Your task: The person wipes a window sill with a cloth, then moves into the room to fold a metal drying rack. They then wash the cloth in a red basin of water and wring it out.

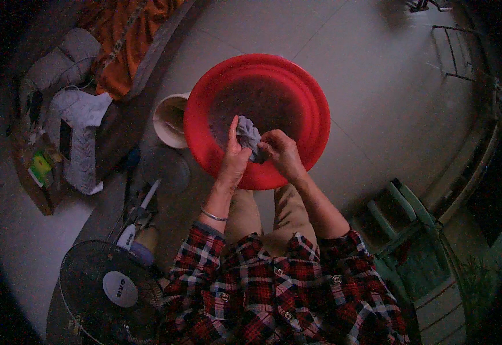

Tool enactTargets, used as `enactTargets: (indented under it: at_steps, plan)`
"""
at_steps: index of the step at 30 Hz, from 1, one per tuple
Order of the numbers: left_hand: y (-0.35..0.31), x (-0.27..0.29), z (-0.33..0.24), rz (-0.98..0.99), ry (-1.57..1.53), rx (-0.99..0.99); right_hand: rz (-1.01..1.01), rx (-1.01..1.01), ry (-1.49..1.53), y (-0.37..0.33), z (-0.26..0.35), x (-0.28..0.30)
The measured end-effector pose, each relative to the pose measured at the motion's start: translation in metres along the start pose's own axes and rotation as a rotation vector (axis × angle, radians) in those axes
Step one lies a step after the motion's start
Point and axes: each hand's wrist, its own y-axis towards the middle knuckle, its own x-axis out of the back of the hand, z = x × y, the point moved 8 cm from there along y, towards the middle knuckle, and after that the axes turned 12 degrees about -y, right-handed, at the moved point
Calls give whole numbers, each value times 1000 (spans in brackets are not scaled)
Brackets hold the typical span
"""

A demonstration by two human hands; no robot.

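A bunched grey cloth (247, 133) is held over the near part of a large red basin (314, 115). My left hand (236, 150) has it against the palm and thumb, with a finger stretched up along its left side. My right hand (281, 150) pinches the cloth's right edge, fingers curled in. Dark, murky contents (251, 98) fill the basin's bottom; I cannot make out exactly what they are. The cloth's underside is hidden by my hands.
A pale bucket (170, 121) stands against the basin's left side. At the lower left is an electric fan (119, 287). A green chair (406, 241) stands at the right. Orange fabric (127, 52) and a white cloth (81, 132) lie at the upper left.
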Motion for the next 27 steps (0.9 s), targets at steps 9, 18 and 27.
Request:
enactTargets:
  at_steps: [9, 18, 27]
  plan:
    - [-9, 13, -9, -29, 11, 65, -142, -267, 640, -3, -48, 18]
    - [-3, 3, -14, -51, 525, 63, -59, -178, 644, -1, -10, 15]
    - [3, 44, -11, -84, 1010, -249, -36, -248, 670, -11, -19, 22]
